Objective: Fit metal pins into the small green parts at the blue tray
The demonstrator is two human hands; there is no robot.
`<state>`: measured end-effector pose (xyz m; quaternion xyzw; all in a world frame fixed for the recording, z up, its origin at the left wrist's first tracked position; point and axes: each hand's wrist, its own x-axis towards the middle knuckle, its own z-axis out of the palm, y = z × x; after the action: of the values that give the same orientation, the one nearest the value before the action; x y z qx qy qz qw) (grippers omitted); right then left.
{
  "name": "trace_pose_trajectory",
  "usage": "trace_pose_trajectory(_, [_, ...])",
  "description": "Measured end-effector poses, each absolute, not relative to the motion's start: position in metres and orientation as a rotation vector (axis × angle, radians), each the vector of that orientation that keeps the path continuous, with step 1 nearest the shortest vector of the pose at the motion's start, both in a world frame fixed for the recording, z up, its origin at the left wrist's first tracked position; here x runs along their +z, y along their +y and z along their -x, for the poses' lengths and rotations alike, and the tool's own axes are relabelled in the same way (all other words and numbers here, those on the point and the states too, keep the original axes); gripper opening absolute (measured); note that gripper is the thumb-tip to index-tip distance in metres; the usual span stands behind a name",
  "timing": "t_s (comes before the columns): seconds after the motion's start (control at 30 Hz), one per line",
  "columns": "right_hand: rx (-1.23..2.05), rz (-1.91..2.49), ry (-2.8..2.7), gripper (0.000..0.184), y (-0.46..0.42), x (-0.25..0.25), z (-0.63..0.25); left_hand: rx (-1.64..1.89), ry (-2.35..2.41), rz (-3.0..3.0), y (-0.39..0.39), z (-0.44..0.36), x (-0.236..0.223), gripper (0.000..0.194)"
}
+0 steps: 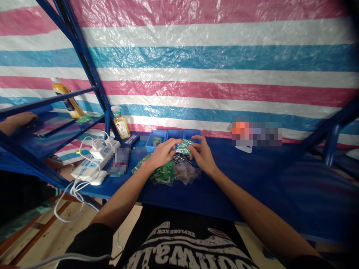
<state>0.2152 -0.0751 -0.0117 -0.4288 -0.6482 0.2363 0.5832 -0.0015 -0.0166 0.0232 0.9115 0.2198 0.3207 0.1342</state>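
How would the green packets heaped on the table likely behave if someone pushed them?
The green packets look small and flat, so they are probably light. Their glossy, see-through wrapping suggests they may slide over one another. Because they overlap in a loose heap, a push would likely shift several together, perhaps into the brownish packets beside them.

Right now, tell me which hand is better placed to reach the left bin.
Left, I'd judge: the left hand is nearer the left bin; the right hand is farther off, beyond the packet. Both seem to hold the packet, though.
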Motion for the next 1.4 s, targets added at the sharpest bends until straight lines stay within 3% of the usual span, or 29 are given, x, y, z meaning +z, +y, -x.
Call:
trace_pose_trajectory(0.13, [0.602, 1.008, -1.607, 0.036, -0.078, -0.011, -0.215, 0.975, 0.603, -2.697, -0.02, 0.002, 0.028, 0.027])
trace_pose_trajectory(0.23, [0.463, 1.056, -1.737, 0.031, -0.082, -0.008, -0.216, 1.074, 0.662, -2.701, -0.02, 0.003, 0.032, 0.02])
trace_pose_trajectory(0.37, [0.271, 1.056, -1.823, 0.03, -0.087, -0.002, -0.218, 1.098, 0.668, -2.686, -0.018, 0.003, 0.033, 0.023])
trace_pose_trajectory(0.7, [0.266, 1.091, -1.74, 0.024, -0.082, -0.004, -0.216, 0.871, 0.713, -2.626, -0.021, 0.0, 0.027, 0.036])
trace_pose_trajectory(1.4, [0.485, 1.088, -1.678, 0.02, -0.075, -0.011, -0.219, 0.863, 0.653, -2.691, -0.025, -0.001, 0.029, 0.026])
